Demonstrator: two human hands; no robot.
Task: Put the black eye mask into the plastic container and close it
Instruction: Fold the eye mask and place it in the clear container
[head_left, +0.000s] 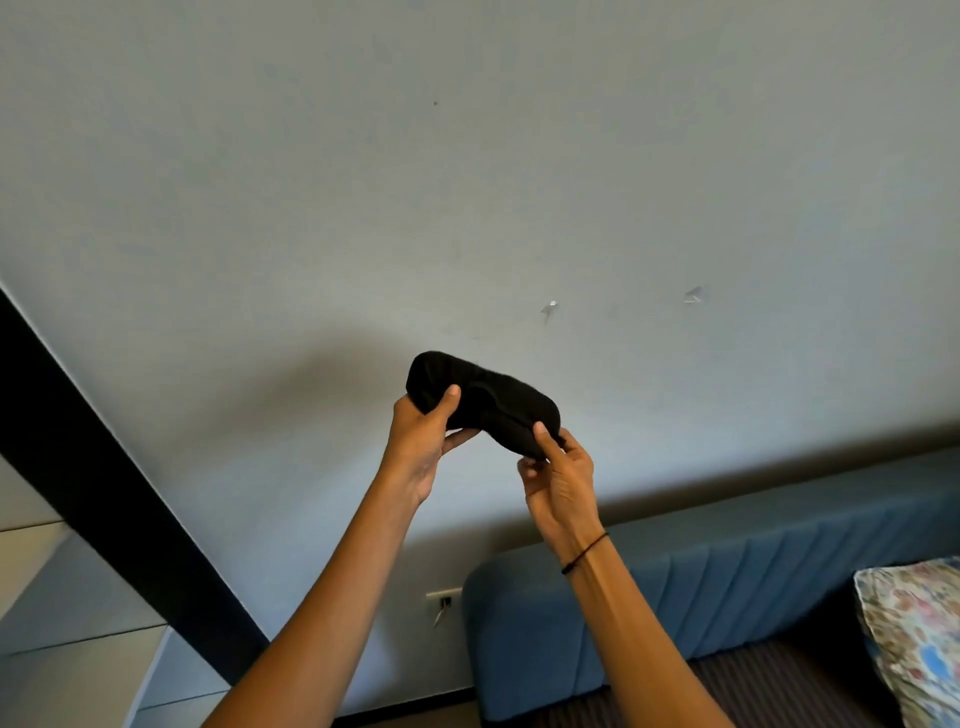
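Both our hands are holding the black eye mask (485, 402) up in the air in front of the pale wall (467, 182), well above the blue headboard (727, 582). Our left hand (423, 441) is pinching the mask's left end, thumb pressing on the near face and the other fingers hiding behind the fabric. Our right hand (558, 478) is pinching the right end between thumb and curled fingers. No plastic container is showing anywhere in our view. Our forearms are running off the bottom edge, and the patterned pillow (919, 634) is getting cut off at the right edge.

We are seeing the mask as a soft, matte, oblong pad, bending in the middle with a crease running across it; its strap is too dark to make out. A thin black band (584, 553) is circling our right wrist. The headboard is looking padded, with vertical stitched channels. A wall socket (444, 601) is sitting just left of it, low on the wall.
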